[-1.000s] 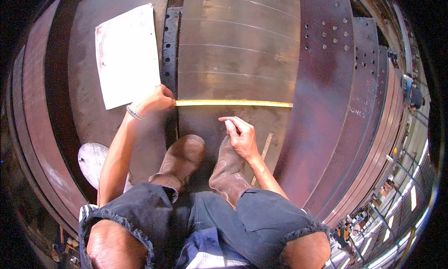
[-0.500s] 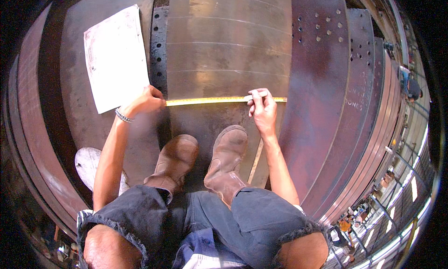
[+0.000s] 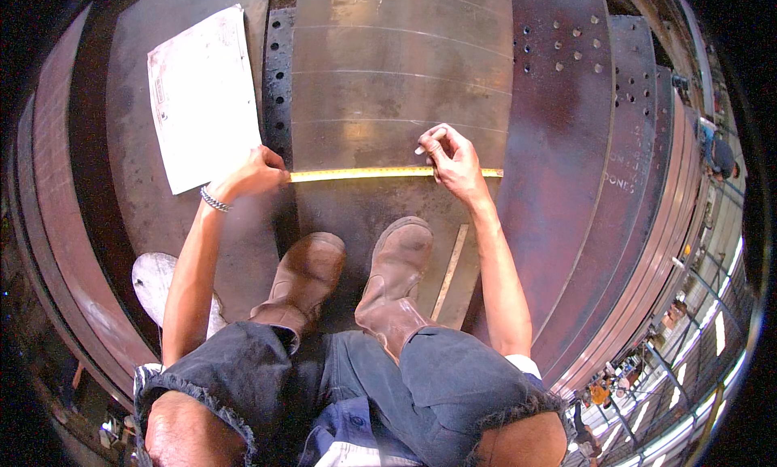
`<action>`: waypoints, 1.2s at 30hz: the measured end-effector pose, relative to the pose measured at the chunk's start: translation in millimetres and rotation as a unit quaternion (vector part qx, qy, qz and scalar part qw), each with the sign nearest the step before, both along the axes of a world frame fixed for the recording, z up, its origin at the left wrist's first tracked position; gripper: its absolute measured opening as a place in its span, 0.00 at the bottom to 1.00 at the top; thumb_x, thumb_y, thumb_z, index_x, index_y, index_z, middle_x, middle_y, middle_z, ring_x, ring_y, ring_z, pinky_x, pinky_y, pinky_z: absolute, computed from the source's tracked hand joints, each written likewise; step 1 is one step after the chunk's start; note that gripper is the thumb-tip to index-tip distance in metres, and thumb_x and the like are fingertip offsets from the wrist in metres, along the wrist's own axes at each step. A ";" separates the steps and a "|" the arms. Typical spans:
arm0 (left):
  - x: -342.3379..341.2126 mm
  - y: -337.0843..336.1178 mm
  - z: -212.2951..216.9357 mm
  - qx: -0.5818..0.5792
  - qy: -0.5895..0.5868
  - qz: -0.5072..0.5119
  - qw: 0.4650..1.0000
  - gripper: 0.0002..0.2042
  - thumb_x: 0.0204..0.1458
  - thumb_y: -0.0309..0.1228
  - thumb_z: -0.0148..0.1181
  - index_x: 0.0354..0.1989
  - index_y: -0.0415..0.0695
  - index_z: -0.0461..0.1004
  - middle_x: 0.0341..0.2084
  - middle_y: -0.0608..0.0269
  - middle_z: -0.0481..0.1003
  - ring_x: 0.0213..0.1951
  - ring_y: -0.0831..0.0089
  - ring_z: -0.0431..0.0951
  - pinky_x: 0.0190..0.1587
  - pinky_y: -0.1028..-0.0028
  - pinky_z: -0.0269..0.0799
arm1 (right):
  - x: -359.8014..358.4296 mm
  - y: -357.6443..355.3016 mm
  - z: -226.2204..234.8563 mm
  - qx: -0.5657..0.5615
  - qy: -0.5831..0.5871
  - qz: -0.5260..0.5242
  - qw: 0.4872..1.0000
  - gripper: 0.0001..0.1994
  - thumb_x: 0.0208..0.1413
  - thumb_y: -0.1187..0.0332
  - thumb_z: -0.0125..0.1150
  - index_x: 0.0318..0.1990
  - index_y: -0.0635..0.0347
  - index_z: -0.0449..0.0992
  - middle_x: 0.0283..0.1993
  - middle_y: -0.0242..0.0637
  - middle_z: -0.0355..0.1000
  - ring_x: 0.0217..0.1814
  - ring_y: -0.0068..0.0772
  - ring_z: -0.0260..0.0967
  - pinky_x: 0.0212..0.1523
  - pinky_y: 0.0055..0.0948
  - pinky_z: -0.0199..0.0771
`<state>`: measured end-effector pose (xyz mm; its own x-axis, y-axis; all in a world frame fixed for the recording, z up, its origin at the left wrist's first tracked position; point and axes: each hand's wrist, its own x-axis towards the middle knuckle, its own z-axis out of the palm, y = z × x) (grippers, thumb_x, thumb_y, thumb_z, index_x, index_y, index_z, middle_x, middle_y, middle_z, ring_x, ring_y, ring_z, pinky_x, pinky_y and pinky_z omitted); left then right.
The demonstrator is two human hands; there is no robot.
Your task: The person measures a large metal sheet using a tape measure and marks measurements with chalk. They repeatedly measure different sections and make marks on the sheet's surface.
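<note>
A yellow tape measure blade point(image 3: 356, 176) lies straight across a brown steel plate point(image 3: 388, 95) in front of my boots. My left hand point(image 3: 259, 172) is closed on the blade's left end, at the plate's left edge. My right hand point(image 3: 455, 163) pinches a short white stick of chalk point(image 3: 420, 150) just above the blade, near its right part. Several thin pale lines cross the plate beyond the tape. A white paper sheet point(image 3: 202, 95) with faint print lies beside my left hand, on the steel to the left.
My brown boots point(image 3: 396, 261) stand on the steel. A thin ruler-like strip point(image 3: 450, 273) lies right of them. Steel pieces with punched holes point(image 3: 566, 54) flank the plate. A white rounded object point(image 3: 154, 285) sits by my left forearm. Another person point(image 3: 719, 153) is far right.
My right hand has turned and shifted slightly left and away from me, so the chalk shows more clearly. My left hand stays on the tape's end. The view has shifted slightly.
</note>
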<state>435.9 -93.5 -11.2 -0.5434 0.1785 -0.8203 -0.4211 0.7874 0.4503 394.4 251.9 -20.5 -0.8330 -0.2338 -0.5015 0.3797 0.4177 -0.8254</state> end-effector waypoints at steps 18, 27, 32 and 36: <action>0.2 0.4 -3.7 -0.010 -0.004 0.002 1.000 0.13 0.50 0.38 0.58 0.31 0.39 0.80 0.20 0.61 0.79 0.24 0.74 0.77 0.30 0.71 0.72 | -9.3 3.0 2.3 0.104 0.041 0.159 0.981 0.11 0.61 0.65 0.51 0.35 0.66 0.70 0.25 0.41 0.75 0.29 0.32 0.74 0.32 0.32 0.71; -0.2 -0.5 -4.5 -0.001 0.006 -0.005 1.000 0.13 0.50 0.37 0.58 0.29 0.38 0.80 0.19 0.60 0.78 0.23 0.74 0.76 0.29 0.72 0.72 | -7.8 1.6 4.7 0.089 0.049 0.164 0.981 0.09 0.60 0.67 0.53 0.34 0.65 0.70 0.25 0.41 0.75 0.28 0.32 0.74 0.31 0.32 0.71; 1.7 -1.8 -7.3 0.002 0.010 0.003 1.000 0.13 0.50 0.37 0.58 0.29 0.38 0.80 0.19 0.60 0.78 0.23 0.74 0.76 0.28 0.72 0.71 | -7.6 1.2 2.7 0.097 0.047 0.164 0.981 0.09 0.60 0.66 0.53 0.34 0.65 0.70 0.24 0.41 0.75 0.28 0.33 0.75 0.31 0.33 0.72; 1.6 -2.3 -6.3 0.003 0.011 -0.001 1.000 0.13 0.50 0.37 0.58 0.29 0.38 0.80 0.19 0.60 0.78 0.22 0.74 0.75 0.27 0.72 0.70 | -7.3 1.5 1.2 0.097 0.055 0.168 0.979 0.09 0.59 0.66 0.53 0.34 0.65 0.70 0.24 0.42 0.75 0.28 0.34 0.75 0.31 0.34 0.72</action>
